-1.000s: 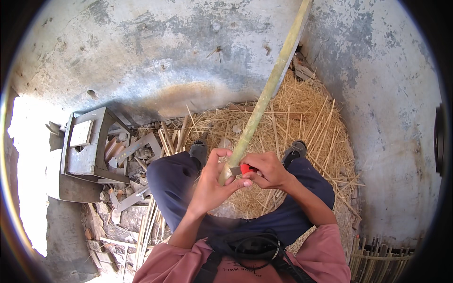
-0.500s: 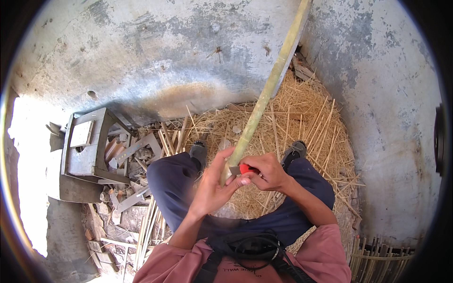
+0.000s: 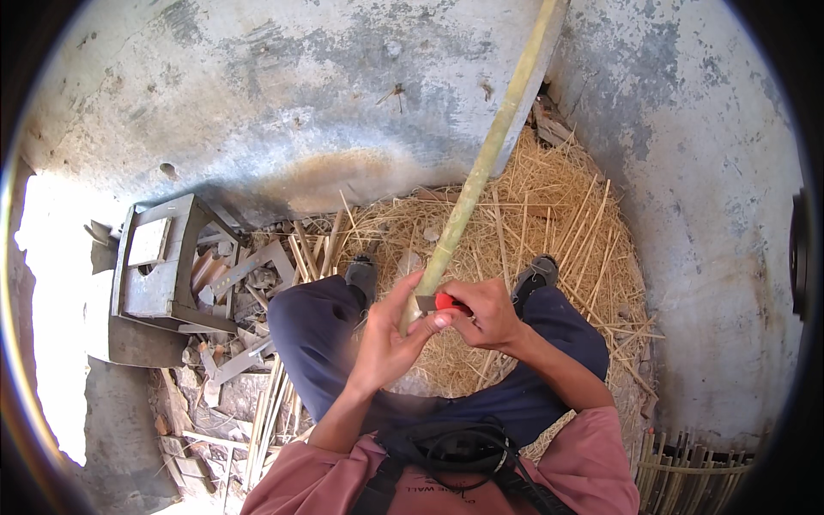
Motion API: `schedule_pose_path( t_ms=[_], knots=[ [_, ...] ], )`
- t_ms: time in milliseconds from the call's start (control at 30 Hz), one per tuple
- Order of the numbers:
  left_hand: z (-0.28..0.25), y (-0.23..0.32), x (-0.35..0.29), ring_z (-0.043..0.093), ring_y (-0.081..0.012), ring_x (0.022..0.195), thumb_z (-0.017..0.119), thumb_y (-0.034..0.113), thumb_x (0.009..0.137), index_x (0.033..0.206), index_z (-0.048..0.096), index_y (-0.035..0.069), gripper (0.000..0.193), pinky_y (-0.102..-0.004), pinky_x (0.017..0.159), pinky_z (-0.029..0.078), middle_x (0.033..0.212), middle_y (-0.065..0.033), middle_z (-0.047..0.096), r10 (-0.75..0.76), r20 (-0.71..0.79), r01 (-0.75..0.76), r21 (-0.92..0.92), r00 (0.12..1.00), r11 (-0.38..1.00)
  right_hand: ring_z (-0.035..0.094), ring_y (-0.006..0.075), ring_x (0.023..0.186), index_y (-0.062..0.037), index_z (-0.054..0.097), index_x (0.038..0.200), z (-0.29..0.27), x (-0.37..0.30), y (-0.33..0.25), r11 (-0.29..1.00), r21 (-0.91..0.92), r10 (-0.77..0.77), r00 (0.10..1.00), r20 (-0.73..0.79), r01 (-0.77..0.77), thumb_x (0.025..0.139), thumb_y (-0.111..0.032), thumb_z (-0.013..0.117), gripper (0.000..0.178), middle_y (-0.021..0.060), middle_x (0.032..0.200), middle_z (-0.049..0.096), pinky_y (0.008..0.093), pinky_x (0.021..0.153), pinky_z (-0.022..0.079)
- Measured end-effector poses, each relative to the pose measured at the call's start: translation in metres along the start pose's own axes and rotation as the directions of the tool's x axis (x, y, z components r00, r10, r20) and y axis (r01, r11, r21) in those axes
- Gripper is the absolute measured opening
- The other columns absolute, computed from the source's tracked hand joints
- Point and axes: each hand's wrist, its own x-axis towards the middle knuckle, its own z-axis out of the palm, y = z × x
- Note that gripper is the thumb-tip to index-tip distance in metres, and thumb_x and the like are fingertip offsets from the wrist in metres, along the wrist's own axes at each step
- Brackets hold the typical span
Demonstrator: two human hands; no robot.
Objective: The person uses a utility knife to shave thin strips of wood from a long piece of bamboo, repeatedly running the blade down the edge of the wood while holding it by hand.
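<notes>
A long yellow-green bamboo pole (image 3: 474,186) slants up from my hands toward the far wall, its near end between my legs. My left hand (image 3: 384,342) is closed round that near end, thumb reaching toward the right hand. My right hand (image 3: 491,316) grips a knife by its red-and-black handle (image 3: 445,301). The short grey blade (image 3: 426,303) lies against the bamboo near its end, and the left thumb touches close by the handle. The cutting edge itself is hidden.
Straw and thin shavings (image 3: 566,223) cover the floor around my shoes. An overturned wooden stool (image 3: 163,296) lies at left, beside rubble and split strips (image 3: 262,429). Weathered walls (image 3: 678,215) stand ahead and right; upright sticks (image 3: 687,476) form a rack at lower right.
The bamboo pole has shifted slightly left at its far part. The knife has turned a little, showing its blade more flatly; both hands keep nearly the same place.
</notes>
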Motion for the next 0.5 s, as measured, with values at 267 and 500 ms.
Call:
schedule_pose_path(
  t_ms=[267, 500],
  knots=[
    [0.0018, 0.0049, 0.0022, 0.062, -0.0102, 0.112, 0.082, 0.014, 0.095, 0.147, 0.052, -0.007, 0.063, -0.0289, 0.091, 0.056, 0.122, -0.0068, 0.069, 0.013, -0.005, -0.013, -0.064, 1.000, 0.998, 0.066, 0.0263, 0.055, -0.0022, 0.071, 0.098, 0.0025, 0.0005, -0.0027, 0.999, -0.046, -0.022, 0.998, -0.062, 0.019, 0.094, -0.025, 0.073, 0.023, 0.0092, 0.070, 0.066, 0.0349, 0.052, 0.051],
    [0.0025, 0.0044, 0.0027, 0.061, -0.0112, 0.117, 0.081, 0.009, 0.095, 0.145, 0.053, -0.009, 0.060, -0.0309, 0.099, 0.054, 0.123, -0.0090, 0.070, 0.007, -0.003, -0.008, -0.106, 1.000, 0.994, 0.068, 0.0275, 0.058, -0.0059, 0.071, 0.097, 0.0050, -0.0027, -0.0031, 0.994, -0.108, -0.011, 0.995, -0.098, 0.000, 0.091, -0.028, 0.077, 0.023, 0.0077, 0.074, 0.070, 0.0375, 0.052, 0.051]
  ],
)
